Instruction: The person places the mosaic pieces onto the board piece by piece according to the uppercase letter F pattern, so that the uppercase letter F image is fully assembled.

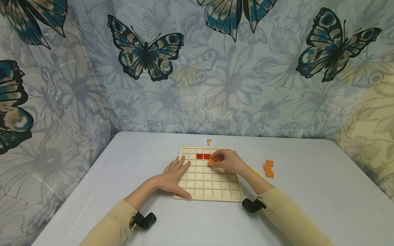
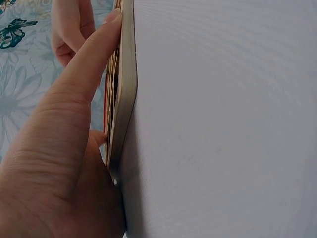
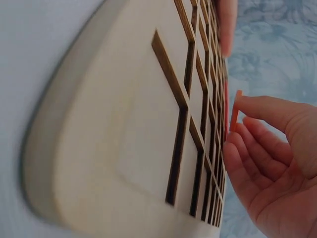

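A wooden grid board (image 1: 209,199) lies on the white table, with red tiles (image 1: 199,156) side by side in a row near its far edge. My left hand (image 1: 171,176) rests on the board's left side, its fingers spread and the thumb along the near corner. With thumb and fingertips, my right hand (image 1: 229,162) pinches an orange square tile (image 3: 236,111) over the grid, just nearer than the red tiles. In the right wrist view the tile stands on edge between the fingers, apart from the board. The right hand covers the board's far right corner.
Several loose orange tiles (image 1: 268,168) lie right of the board. Something yellow (image 1: 258,172) shows partly behind the right forearm. A small printed card (image 1: 210,140) with a coloured grid pattern lies beyond the board's far edge. A butterfly-patterned cloth (image 1: 184,102) hangs behind the table.
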`<state>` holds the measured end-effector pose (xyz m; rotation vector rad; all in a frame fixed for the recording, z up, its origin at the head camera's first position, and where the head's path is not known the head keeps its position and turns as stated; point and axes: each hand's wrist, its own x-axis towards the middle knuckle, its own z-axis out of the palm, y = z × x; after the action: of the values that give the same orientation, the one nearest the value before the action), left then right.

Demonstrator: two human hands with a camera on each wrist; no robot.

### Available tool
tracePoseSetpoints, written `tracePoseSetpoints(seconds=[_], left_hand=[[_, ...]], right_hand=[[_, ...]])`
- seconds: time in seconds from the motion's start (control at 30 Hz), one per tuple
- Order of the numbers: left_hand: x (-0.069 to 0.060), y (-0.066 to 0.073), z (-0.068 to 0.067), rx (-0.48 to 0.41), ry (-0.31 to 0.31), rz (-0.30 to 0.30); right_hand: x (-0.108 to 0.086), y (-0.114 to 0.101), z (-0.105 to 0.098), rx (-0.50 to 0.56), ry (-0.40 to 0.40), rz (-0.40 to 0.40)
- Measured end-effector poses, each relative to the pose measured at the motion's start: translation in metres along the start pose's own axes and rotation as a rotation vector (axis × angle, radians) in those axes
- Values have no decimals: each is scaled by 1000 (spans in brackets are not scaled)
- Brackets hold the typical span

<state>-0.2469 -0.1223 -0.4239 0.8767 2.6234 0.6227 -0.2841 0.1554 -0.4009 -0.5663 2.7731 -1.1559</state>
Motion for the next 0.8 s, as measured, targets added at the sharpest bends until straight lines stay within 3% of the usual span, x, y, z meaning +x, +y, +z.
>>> tracePoseSetpoints(seconds=[0.23,0.8], left_hand=[[-1,2,-1,-6,-1,-5],[0,-2,0,-8,0,15]], right_hand=[[4,-10,11,31,-6,-51],[20,-24,24,-107,-9,-138]])
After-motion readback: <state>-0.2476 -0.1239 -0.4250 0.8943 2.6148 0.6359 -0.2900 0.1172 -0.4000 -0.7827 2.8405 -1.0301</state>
